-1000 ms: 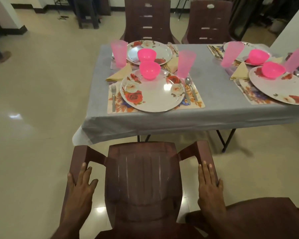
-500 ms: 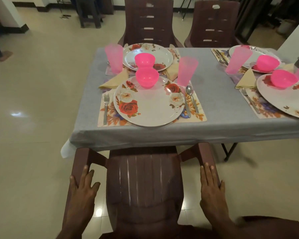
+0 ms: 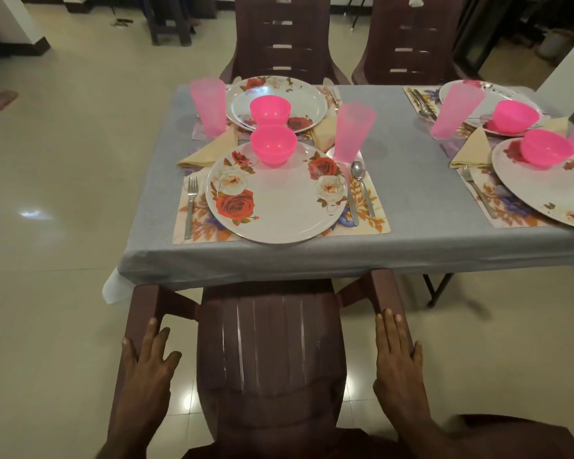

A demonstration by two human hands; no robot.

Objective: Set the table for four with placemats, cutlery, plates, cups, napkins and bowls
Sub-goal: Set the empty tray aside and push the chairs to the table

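Resting both palms on the near chair (image 3: 272, 352), we have left hand (image 3: 145, 369) flat on its left armrest, fingers straight and spread; right hand (image 3: 398, 362) flat on its right armrest, fingers straight, together. Beyond the chair, on the table (image 3: 411, 200): placemat (image 3: 368, 210), plate (image 3: 275, 200), pink bowl (image 3: 273, 144), cup (image 3: 352, 132), fork (image 3: 190, 203), spoon (image 3: 362, 185), napkin (image 3: 209, 150).
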